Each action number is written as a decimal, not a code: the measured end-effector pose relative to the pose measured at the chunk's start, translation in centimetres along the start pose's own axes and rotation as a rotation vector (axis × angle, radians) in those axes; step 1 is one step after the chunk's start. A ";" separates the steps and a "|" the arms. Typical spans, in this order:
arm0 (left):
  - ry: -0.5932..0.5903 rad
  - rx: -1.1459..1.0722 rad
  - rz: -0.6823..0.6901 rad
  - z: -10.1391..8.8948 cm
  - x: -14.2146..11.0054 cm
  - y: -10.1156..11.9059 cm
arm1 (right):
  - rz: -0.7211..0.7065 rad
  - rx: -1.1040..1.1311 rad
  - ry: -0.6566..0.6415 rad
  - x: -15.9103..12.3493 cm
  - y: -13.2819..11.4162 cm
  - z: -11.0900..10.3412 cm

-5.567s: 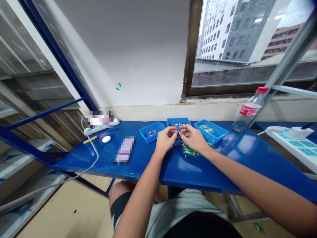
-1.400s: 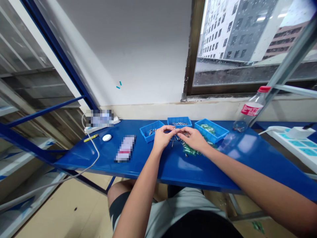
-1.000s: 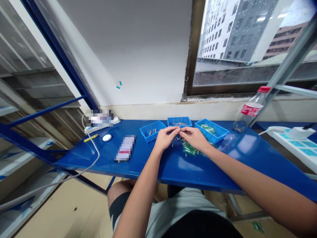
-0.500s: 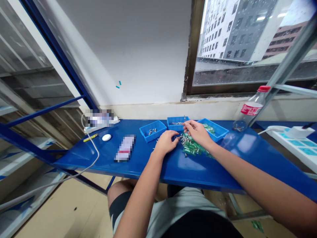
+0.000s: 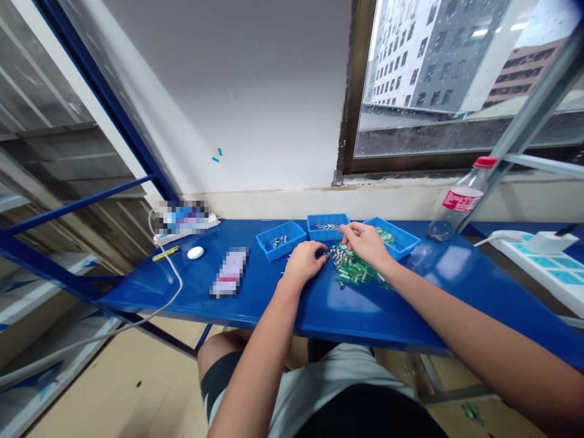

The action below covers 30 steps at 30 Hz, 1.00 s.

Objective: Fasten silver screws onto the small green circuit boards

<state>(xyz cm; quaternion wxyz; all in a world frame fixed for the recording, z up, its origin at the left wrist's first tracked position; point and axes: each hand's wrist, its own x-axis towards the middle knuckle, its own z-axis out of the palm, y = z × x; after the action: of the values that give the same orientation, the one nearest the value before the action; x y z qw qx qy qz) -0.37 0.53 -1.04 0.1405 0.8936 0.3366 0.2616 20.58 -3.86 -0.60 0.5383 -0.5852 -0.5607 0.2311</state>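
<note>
Hands since 1.0 s ago: tips had met in front of the middle bin [image 5: 325,235]; now parted, right hand [image 5: 362,241] by that bin's right front corner, left hand [image 5: 305,263] slightly nearer the wearer.
Left hand: in front of middle bin, slightly left; fingers curled, can't tell if anything is gripped.
Right hand: fingers bent, thumb and tips close together; can't tell if a part is pinched.
Middle bin: blue, slim silver parts [image 5: 327,227] inside.
Left bin [image 5: 280,252]: left of middle bin, a few silver pieces in it.
Right bin [image 5: 409,248]: right of middle bin, partly behind right hand, green pieces [image 5: 385,236] inside.
Loose pile: silver fittings [image 5: 338,255] and green strips [image 5: 353,273] on blue table [image 5: 255,311], front-right of middle bin.
Far left of middle bin: pixelated flat item [image 5: 230,272], white oval [image 5: 196,252], yellow tool [image 5: 165,253].
Far right of middle bin: red-capped bottle [image 5: 462,201], then power strip [image 5: 554,267].
</note>
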 end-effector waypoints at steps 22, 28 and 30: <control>0.030 -0.064 -0.030 -0.5 -0.1 0.7 | -0.153 -0.156 -0.060 -1.5 -0.6 0.5; -0.022 -0.030 0.006 -0.4 0.0 0.4 | -0.158 -0.167 -0.064 -1.6 -0.7 0.5; -0.025 -0.030 -0.003 -0.4 0.0 0.4 | -0.160 -0.164 -0.067 -1.6 -0.8 0.5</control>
<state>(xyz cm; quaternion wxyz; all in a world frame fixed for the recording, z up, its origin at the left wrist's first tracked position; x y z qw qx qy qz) -0.35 0.31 -0.57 0.1586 0.8942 0.3320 0.2551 19.40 -5.27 -0.60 0.4864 -0.5726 -0.6403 0.1599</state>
